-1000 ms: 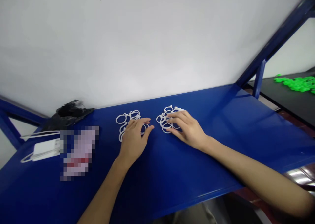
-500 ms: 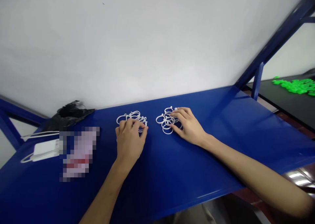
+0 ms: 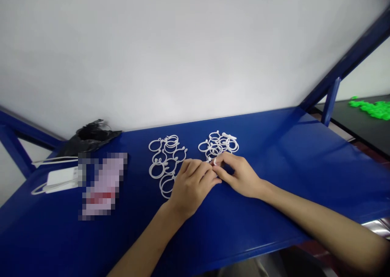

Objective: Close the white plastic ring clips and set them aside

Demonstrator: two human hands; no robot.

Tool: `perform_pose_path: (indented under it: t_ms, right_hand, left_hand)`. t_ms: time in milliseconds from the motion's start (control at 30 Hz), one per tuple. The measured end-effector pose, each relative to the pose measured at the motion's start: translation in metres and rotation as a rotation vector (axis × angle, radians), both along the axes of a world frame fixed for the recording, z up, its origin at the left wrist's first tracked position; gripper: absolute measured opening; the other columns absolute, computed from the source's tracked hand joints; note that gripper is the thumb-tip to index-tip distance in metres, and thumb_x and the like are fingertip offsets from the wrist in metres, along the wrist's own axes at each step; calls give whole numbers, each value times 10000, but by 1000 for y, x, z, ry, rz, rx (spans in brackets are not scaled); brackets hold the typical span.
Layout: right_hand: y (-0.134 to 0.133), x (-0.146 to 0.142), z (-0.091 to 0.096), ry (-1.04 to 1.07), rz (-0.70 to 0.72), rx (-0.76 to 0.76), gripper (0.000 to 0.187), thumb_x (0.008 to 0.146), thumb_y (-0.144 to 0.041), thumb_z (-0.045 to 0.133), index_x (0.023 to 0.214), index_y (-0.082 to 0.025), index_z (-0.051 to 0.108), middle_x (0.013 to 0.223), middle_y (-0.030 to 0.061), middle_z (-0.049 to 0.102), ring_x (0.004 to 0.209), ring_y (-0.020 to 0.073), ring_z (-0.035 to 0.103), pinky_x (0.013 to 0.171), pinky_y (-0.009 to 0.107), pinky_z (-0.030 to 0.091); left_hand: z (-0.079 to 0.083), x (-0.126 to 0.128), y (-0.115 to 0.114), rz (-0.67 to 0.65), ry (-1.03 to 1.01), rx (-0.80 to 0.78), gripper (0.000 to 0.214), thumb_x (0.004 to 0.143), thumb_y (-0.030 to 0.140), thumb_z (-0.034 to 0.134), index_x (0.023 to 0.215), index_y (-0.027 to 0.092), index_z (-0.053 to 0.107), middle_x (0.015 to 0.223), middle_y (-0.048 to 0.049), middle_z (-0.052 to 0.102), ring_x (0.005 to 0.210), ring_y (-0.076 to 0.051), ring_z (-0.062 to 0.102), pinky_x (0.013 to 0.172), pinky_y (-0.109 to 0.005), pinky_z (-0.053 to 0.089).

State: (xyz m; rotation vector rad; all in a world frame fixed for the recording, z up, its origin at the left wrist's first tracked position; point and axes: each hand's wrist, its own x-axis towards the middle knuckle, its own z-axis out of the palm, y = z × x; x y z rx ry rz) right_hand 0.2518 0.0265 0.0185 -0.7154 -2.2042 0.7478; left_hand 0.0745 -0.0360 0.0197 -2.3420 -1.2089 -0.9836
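Thumb and forefinger of my right hand (image 3: 240, 174) pinch a white plastic ring (image 3: 215, 162); only a small part of it shows. My left hand (image 3: 191, 184) meets it there, fingers curled closed on the same ring, which its knuckles mostly cover. Just beyond my right fingers lies a loose pile of thin white rings (image 3: 214, 149) with small knobs and gaps. To the left of my left hand, a second group of similar rings (image 3: 157, 170) is spread on the blue tabletop (image 3: 243, 224), some overlapping. My left hand partly hides the nearest ones.
At the left lie a crumpled black plastic bag (image 3: 91, 137), a white box-shaped item with a cable (image 3: 62, 178) and a blurred pinkish packet (image 3: 105, 183). A pale wall (image 3: 195, 57) rises behind. On a dark table at the right are green pieces (image 3: 376, 109).
My left hand has moved right from the left group, uncovering its rings, and now meets my right hand. My right hand has come nearer, off its pile, with a ring pinched in it.
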Motion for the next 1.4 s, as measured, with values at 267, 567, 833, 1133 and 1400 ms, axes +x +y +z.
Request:
perform_pose_path:
  t_ms: [267, 567, 833, 1133, 1400]
  right_hand:
    - [6, 1, -6, -67, 42, 122, 200, 1012, -254, 473, 1032, -182, 659, 884, 43, 701, 797, 149, 650, 743, 278, 526]
    - [8, 3, -9, -34, 64, 131, 204, 996, -310, 531, 1086, -199, 676, 935, 41, 727, 823, 144, 677, 748, 266, 545]
    - [3, 1, -2, -41, 79, 58, 171, 1004, -276, 507, 1063, -189, 641, 945, 37, 708, 815, 133, 671, 741, 265, 545]
    - [-2, 6, 2, -6, 203, 171, 156, 1013, -196, 461, 1020, -173, 615, 906, 54, 677, 780, 138, 608, 711, 270, 517]
    - [8, 6, -5, -100, 54, 263, 175, 1016, -245, 471, 1050, -190, 634, 898, 48, 684, 792, 148, 631, 726, 287, 535]
  left_hand:
    - [0, -5, 3, 43, -241, -152, 213, 941, 206, 580, 1152, 182, 591, 1009, -54, 650, 937, -178, 601, 856, -334, 519]
    - [6, -11, 6, 19, -455, -419, 46, 921, 189, 608, 911, 224, 634, 877, 19, 676, 813, -128, 634, 779, -272, 531]
    - [3, -12, 7, 43, -517, -388, 88, 899, 171, 627, 823, 213, 611, 755, 35, 664, 676, -114, 610, 683, -257, 511]
    - [2, -9, 3, -60, -513, -378, 175, 907, 91, 560, 774, 203, 568, 737, 43, 636, 700, -105, 600, 687, -245, 466]
    - [-2, -13, 13, 87, -279, -303, 52, 956, 240, 555, 942, 200, 585, 871, -9, 681, 835, -173, 604, 799, -331, 481]
